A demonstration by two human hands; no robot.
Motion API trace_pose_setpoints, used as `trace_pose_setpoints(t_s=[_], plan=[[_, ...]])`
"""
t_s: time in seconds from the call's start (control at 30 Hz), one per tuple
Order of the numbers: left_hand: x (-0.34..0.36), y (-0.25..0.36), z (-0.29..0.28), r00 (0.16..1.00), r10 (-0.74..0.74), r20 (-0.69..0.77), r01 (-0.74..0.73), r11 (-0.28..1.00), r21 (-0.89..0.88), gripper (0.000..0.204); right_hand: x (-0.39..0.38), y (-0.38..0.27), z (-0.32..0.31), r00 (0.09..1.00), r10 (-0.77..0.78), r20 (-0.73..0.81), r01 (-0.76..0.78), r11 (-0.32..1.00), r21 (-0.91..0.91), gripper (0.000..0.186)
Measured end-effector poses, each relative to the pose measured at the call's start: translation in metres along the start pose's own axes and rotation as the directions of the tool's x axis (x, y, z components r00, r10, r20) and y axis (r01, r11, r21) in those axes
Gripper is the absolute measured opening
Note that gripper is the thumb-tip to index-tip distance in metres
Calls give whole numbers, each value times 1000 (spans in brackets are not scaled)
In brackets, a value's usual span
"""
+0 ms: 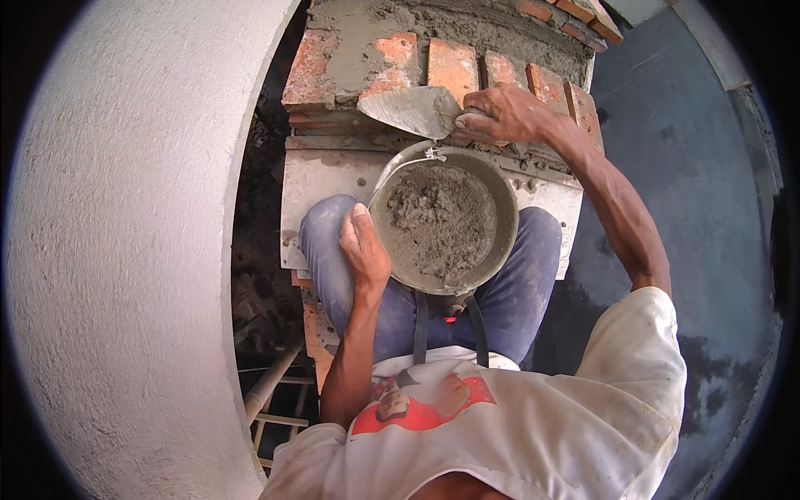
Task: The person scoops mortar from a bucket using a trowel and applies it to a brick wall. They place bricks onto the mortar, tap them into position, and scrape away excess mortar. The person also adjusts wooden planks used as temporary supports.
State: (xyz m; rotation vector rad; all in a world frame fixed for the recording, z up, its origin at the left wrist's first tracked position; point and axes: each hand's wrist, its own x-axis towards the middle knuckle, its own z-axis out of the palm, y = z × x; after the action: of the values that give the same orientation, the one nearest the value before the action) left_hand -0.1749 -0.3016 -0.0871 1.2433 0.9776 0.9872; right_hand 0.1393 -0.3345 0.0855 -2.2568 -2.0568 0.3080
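My right hand (505, 114) is closed round the handle end of a trowel (404, 110). The trowel's grey, mortar-smeared blade points left, over the near edge of the brickwork. Between my knees sits a round bucket (506, 218), partly filled with wet grey mortar (442, 218). My left hand (363, 248) holds the bucket at its left side, fingertips by the wire handle (382, 177); some of its fingers are hidden. Just beyond the bucket lies a row of red bricks (452, 71) with mortar (354, 62) spread over the left ones.
A rough pale wall (133, 250) rises close on the left. Beside it a dark gap drops to bamboo poles (273, 385). A mortar-spotted board (321, 177) lies under the bucket. More bricks (575, 12) stand at the far right, and a dark grey surface (679, 158) spreads along the right.
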Motion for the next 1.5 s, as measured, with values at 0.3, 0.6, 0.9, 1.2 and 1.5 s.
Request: trace_pose_setpoints(t_s=[0.3, 0.6, 0.9, 1.2, 1.5], plan=[[-15, 17, 23, 982, 186, 26, -188, 980, 62, 44, -183, -97, -35, 922, 382, 57, -307, 814, -493, 24], [-38, 62, 40, 981, 173, 88, -183, 976, 120, 43, -213, -103, 19, 844, 345, 410, -235, 926, -295, 24], [-34, 60, 56, 948, 314, 41, -316, 927, 204, 44, -195, -131, 59, 864, 355, 358, -492, 747, 447, 31], [-14, 5, 17, 994, -98, -50, 92, 990, -110, 55, -183, -137, 29, 870, 398, 291, -488, 610, 624, 40], [-18, -17, 0, 996, -75, -56, 74, 997, -17, 53, -68, -98, 3, 894, 200, 401, -271, -473, 839, 42]])
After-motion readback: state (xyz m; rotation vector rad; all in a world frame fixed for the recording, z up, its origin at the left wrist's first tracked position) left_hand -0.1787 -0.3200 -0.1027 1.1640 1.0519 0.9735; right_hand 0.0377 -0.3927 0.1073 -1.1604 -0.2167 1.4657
